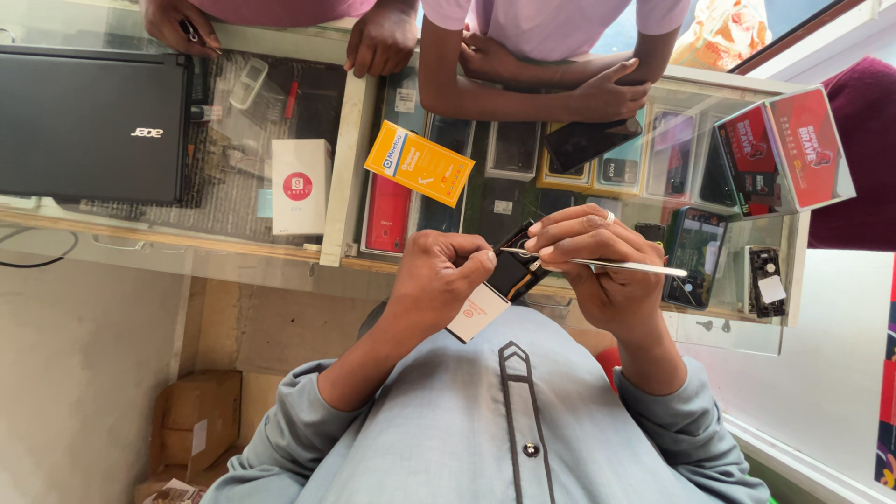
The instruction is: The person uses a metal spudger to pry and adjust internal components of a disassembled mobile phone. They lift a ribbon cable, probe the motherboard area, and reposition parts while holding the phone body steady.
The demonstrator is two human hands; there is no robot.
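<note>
My left hand grips a small black phone-like device that has a white labelled piece at its lower end. I hold it in front of my grey shirt. My right hand, with a ring on one finger, pinches thin metal tweezers. The tweezers' tip touches the top of the device, just beside my left thumb. Both hands meet over the near edge of a glass display counter.
On the counter are a shut black laptop, a white box with a red circle, an orange-yellow box and red boxes. Other people's arms and a hand rest on its far side. Cardboard boxes lie on the floor.
</note>
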